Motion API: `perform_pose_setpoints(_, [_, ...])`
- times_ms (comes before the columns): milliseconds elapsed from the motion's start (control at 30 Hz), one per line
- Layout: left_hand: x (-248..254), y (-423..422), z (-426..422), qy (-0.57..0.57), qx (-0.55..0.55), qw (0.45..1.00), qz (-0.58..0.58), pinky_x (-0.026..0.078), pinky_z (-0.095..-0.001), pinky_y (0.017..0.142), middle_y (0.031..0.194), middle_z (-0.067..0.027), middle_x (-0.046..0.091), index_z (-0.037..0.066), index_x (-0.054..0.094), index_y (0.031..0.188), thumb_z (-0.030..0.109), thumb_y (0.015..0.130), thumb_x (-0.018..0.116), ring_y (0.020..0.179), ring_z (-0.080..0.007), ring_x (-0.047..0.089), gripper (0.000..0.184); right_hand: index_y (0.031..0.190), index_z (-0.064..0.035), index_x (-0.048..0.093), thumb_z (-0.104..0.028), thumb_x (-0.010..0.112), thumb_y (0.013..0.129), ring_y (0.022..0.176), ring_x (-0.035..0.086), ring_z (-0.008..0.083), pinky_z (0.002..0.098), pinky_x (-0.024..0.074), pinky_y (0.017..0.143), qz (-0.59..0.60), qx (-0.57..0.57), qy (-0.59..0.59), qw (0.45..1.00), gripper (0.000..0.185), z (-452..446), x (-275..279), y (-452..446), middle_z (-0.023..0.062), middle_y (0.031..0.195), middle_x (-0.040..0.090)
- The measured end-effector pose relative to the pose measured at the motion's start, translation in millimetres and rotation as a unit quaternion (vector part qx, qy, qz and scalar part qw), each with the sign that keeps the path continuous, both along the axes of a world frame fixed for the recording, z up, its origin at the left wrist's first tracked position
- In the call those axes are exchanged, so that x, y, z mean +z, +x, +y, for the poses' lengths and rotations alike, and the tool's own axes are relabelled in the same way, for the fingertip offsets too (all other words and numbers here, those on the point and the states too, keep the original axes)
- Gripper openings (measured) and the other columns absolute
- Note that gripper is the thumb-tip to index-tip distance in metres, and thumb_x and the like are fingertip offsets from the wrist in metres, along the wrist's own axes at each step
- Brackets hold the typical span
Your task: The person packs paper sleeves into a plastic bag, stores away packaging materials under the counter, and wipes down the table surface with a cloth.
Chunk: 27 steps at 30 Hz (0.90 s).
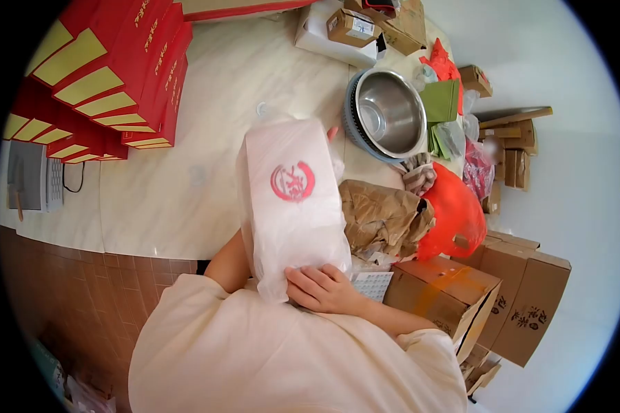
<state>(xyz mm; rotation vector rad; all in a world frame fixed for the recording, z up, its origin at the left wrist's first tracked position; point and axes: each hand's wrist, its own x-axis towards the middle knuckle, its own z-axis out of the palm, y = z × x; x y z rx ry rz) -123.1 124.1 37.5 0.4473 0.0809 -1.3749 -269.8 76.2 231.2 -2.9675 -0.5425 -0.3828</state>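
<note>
A long box-shaped package [293, 165] in thin white plastic, with a round red logo on its upper face, is held up in front of my body. My right hand [324, 288] closes on its near end, fingers bent over the loose plastic. My left forearm [230, 267] passes behind the package. Most of my left hand is hidden there, and what looks like a fingertip [333, 133] shows at the package's far right edge. Below lies the pale marble-patterned table [165, 199].
Red boxes [127, 69] are stacked at the far left, beside a grey appliance [31, 175]. To the right stand a steel basin [391, 113], crumpled brown paper [382, 213], a red plastic bag [455, 210] and an open carton [444, 292]. Small cardboard boxes [351, 27] sit at the back.
</note>
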Motion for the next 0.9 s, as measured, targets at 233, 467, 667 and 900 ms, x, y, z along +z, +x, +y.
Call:
perform_pose_setpoints(233, [1.5,-17.5,18.4,-0.014,-0.043,0.999,0.010,0.031,-0.0416,0.107,0.143,-0.0072,0.036,0.009,0.026,0.142,0.066,0.090,0.019,0.131,-0.0218,0.035,0.078,0.116,-0.0087,0.052,-0.031,0.065,0.078,0.093,0.053,0.0226,0.0356,0.0403,0.078,0.146,-0.053,0.209,0.965,0.047,-69.1,46.1,48.9,0.0114,0.113,0.056])
perform_pose_setpoints(467, [14.7,-10.4,-12.5,-0.043,-0.081,0.996,-0.013,0.031,-0.0413,0.107,0.142,-0.0073,0.038,0.009,0.028,0.142,0.064,0.091,0.019,0.131,-0.0217,0.036,0.076,0.138,-0.0015,0.034,-0.049,0.072,0.073,0.120,0.047,0.0233,0.0348,0.0383,0.100,0.572,-0.190,0.522,0.603,0.089,-175.0,5.1,154.9,0.0163,0.130,0.048])
perform_pose_setpoints(667, [7.5,-33.9,14.1,-0.029,-0.126,0.991,0.022,0.031,-0.0411,0.107,0.141,-0.0073,0.039,0.008,0.029,0.141,0.062,0.092,0.019,0.130,-0.0216,0.037,0.074,0.137,0.0028,0.032,-0.035,0.081,0.067,0.114,0.052,0.0218,0.0331,0.0413,0.098,0.665,-0.158,0.585,0.436,0.094,-176.0,-8.9,126.9,0.0148,0.128,0.050])
perform_pose_setpoints(900, [0.7,-65.9,67.2,0.019,-0.179,0.981,0.072,0.030,-0.0409,0.108,0.141,-0.0074,0.040,0.008,0.031,0.140,0.060,0.093,0.019,0.130,-0.0215,0.037,0.072,0.135,0.0003,0.038,-0.028,0.078,0.070,0.114,0.052,0.0224,0.0334,0.0407,0.098,0.594,-0.204,0.647,0.433,0.081,-195.8,-54.8,66.6,0.0142,0.125,0.053])
